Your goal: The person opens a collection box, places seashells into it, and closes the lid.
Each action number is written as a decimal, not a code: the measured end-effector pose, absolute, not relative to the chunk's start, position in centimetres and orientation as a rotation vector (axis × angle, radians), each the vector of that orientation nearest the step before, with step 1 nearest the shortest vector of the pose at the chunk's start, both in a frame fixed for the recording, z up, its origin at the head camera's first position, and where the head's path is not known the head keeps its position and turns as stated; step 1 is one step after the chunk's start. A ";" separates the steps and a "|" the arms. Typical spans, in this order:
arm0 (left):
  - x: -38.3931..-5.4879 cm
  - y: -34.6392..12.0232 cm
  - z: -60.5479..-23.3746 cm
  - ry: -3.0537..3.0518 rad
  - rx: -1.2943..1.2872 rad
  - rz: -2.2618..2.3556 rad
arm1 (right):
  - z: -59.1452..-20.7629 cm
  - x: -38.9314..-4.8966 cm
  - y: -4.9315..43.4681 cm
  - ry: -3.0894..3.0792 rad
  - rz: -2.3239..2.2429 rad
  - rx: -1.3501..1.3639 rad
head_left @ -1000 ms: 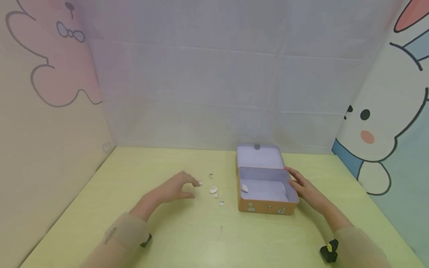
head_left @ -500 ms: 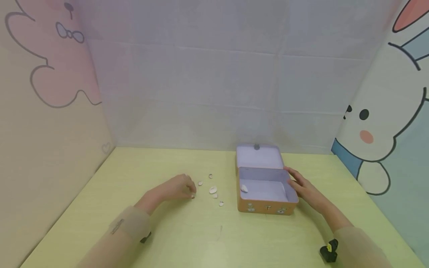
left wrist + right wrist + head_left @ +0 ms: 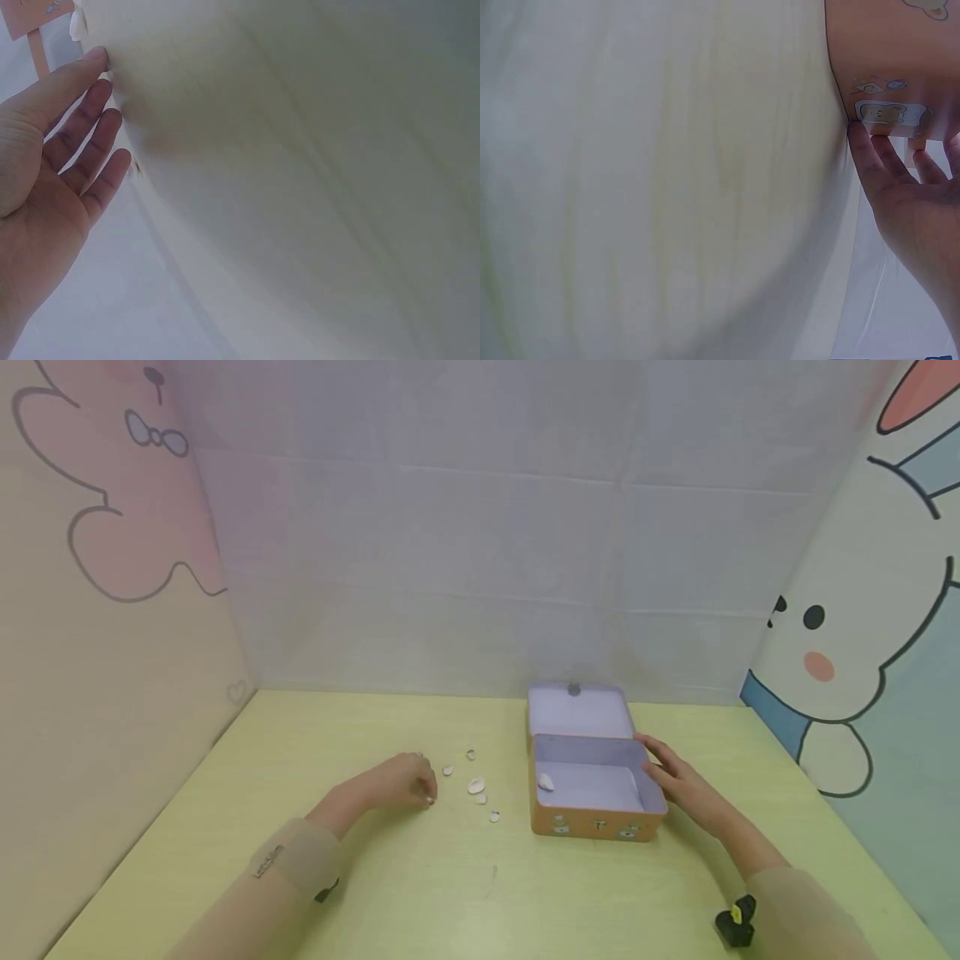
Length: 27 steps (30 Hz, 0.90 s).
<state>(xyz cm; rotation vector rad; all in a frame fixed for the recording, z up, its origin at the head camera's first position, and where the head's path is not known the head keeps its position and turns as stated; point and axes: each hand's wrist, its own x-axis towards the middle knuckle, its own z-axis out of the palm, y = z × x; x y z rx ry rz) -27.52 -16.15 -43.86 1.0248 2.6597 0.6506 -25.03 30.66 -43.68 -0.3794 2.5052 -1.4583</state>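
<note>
In the head view my left hand is low over the table, its thumb and forefinger pinching a small whitish shell that the fingers mostly cover. Beside it lie several small pale shells, the largest an oval white shell. To the right stands an orange tin box with a lilac inside, its lid tipped back. One white shell lies at the left inside it. My right hand rests against the box's right side, fingers extended. In the right wrist view its fingertips touch the printed orange wall.
The pale yellow table ends at a whitish back sheet. Cartoon-printed side panels stand left and right, including a rabbit panel. A black strap device sits at the right wrist.
My left hand has drawn back from the upper shell toward me, and its thumb and forefinger have closed on a small shell. The right hand and the box have stayed put.
</note>
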 end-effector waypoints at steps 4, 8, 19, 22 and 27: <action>-27.3 -16.1 -43.7 2.643 1.021 0.683 | -43.7 -25.0 30.7 2.507 -1.457 -0.380; -27.3 -16.2 -43.9 2.616 1.029 0.722 | -43.7 -25.0 30.6 2.503 -1.465 -0.383; -27.1 -15.6 -43.6 2.647 1.033 0.717 | -43.8 -25.1 30.6 2.504 -1.459 -0.369; -27.1 -15.4 -43.4 2.674 1.043 0.687 | -43.7 -25.0 30.6 2.509 -1.454 -0.366; -26.9 -15.2 -42.8 2.707 1.072 0.694 | -43.7 -25.1 30.6 2.506 -1.453 -0.366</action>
